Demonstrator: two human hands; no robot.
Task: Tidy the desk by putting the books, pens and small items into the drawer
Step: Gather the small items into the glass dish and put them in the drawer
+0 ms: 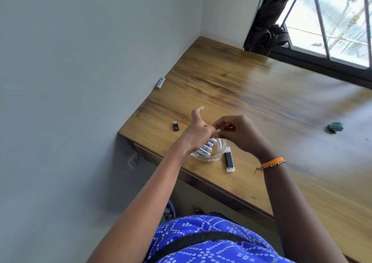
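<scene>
the left hand (198, 129) and the right hand (239, 133) meet above a clear glass dish (218, 154) near the worktop's (251, 93) near-left corner. the left hand has its thumb raised and its fingers bent toward the right hand; the fingertips of both hands come together over a small pale item (218, 129), which seems pinched between them, though blur makes it hard to tell which hand has the firmer hold. the right hand's fingers are curled in around that same spot, and an orange thread bracelet (270, 163) circles its wrist.

under the hands, the dish holds several white batteries (207, 149) lying side by side, with dark lettering on their labels. just right of the dish a black usb stick with a clear cap (229, 159) lies flat on the wood. to the left of the hands, well apart from the dish, a small black adapter (176, 126) rests close to the left edge. farther off, one more white battery (160, 83) lies right at the left edge where the worktop meets the grey wall. far to the right a green crumpled lump (335, 127) sits alone.

the wood between these things is bare, wide open toward the far side and the window (338, 21), where a dark curtain (267, 33) bunches on the sill. the near edge runs diagonally below the forearms.
</scene>
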